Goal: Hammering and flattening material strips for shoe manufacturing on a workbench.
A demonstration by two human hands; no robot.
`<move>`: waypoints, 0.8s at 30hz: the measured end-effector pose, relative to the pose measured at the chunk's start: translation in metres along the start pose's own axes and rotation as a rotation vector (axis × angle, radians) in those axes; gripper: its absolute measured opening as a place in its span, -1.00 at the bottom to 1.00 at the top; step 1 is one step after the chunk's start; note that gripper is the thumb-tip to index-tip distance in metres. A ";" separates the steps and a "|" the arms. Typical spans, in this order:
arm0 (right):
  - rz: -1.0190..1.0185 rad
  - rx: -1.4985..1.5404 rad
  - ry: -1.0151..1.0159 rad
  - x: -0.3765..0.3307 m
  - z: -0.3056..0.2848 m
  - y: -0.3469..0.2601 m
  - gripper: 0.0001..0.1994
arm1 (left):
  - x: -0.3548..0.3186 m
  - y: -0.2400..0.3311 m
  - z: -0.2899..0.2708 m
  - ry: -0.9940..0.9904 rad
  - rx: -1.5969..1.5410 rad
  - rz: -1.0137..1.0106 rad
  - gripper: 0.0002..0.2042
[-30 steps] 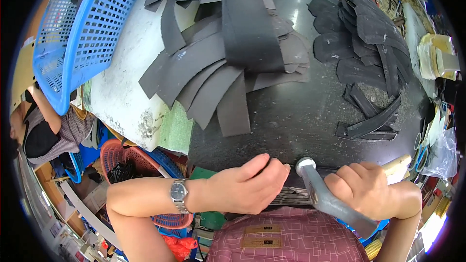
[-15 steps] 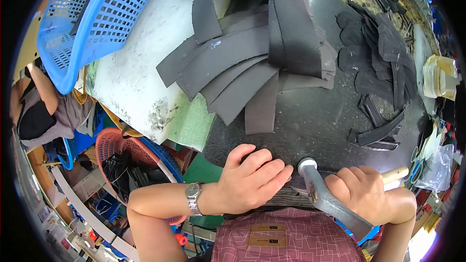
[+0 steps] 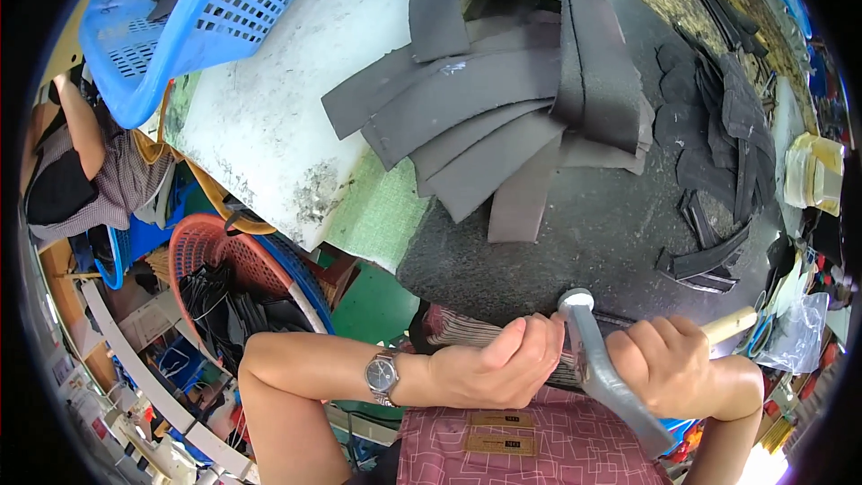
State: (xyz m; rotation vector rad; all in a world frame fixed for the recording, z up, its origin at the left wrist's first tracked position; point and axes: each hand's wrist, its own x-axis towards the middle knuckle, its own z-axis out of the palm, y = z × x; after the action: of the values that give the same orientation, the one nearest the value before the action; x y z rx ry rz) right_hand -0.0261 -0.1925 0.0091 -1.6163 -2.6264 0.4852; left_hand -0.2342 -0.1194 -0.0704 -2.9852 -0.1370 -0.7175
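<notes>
My right hand [image 3: 664,364] is closed around a hammer [image 3: 603,368] with a pale wooden handle and a grey metal head. The hammer's round striking face is turned toward the table's near edge, and its flared end points down toward my apron. Just left of that face, my left hand [image 3: 503,366] has its fingers curled together at the edge; whatever they hold, if anything, is hidden. A thin dark strip [image 3: 618,318] lies along the edge beside the hammer. Beyond my hands, a fan of dark leather-like pieces [image 3: 476,112] lies on the black work surface [image 3: 593,242].
Dark rounded pieces [image 3: 687,112] and narrow strips [image 3: 709,260] lie at the right. A blue plastic basket [image 3: 162,63] stands at the far left. Below the table, a red basket [image 3: 211,242] holds black pieces. A clear container [image 3: 813,175] is at the right rim; another person [image 3: 103,162] sits at left.
My left hand has turned over and drawn in from the table edge, so the watch dial now shows. The right hand still grips the hammer in nearly the same place. The view has shifted slightly.
</notes>
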 end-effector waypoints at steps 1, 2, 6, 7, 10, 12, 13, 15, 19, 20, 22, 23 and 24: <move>-0.010 0.003 0.011 -0.001 0.000 0.001 -0.70 | 0.000 -0.002 0.001 0.000 -0.001 0.035 -0.80; -0.020 0.007 0.021 -0.002 0.000 0.003 -0.70 | 0.002 -0.005 0.001 0.000 -0.001 0.070 -0.80; 0.003 -0.017 -0.112 -0.003 -0.010 -0.001 -0.72 | 0.008 -0.026 0.002 -0.063 -0.132 0.199 -0.80; 0.024 -0.021 -0.018 -0.007 0.000 -0.005 -0.72 | 0.004 -0.026 0.004 -0.048 -0.215 0.109 -0.81; 0.079 0.021 0.030 -0.012 0.009 -0.006 -0.73 | -0.005 -0.012 0.012 0.061 -0.384 -0.195 -0.77; 0.096 0.058 0.040 -0.012 0.010 -0.005 -0.72 | -0.008 -0.007 0.011 0.098 -0.537 -0.353 -0.75; 0.099 0.098 0.052 -0.011 0.010 -0.003 -0.72 | -0.010 -0.003 0.012 0.111 -0.499 -0.345 -0.75; 0.102 0.111 0.065 -0.006 0.002 0.004 -0.70 | -0.009 0.001 0.009 0.111 -0.380 -0.284 -0.76; 0.011 0.031 -0.019 -0.008 -0.001 0.001 -0.68 | -0.003 0.005 0.003 0.055 -0.109 -0.098 -0.77; 0.004 0.031 -0.015 -0.006 -0.001 0.002 -0.68 | -0.001 0.005 0.000 0.006 -0.042 -0.037 -0.75; -0.012 0.044 0.058 -0.002 0.000 0.002 -0.69 | 0.001 0.002 -0.005 -0.023 0.025 0.018 -0.71; 0.004 0.005 0.152 -0.005 0.003 0.001 -0.70 | 0.005 -0.004 -0.007 -0.065 -0.008 0.085 -0.74; 0.003 0.008 0.151 -0.006 0.005 -0.002 -0.70 | 0.007 -0.007 -0.008 -0.107 -0.041 0.152 -0.77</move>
State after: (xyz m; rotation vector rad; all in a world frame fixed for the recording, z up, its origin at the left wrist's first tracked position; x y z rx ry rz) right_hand -0.0262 -0.2003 0.0054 -1.5880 -2.5098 0.3581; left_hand -0.2325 -0.1126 -0.0603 -3.0314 0.0999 -0.5511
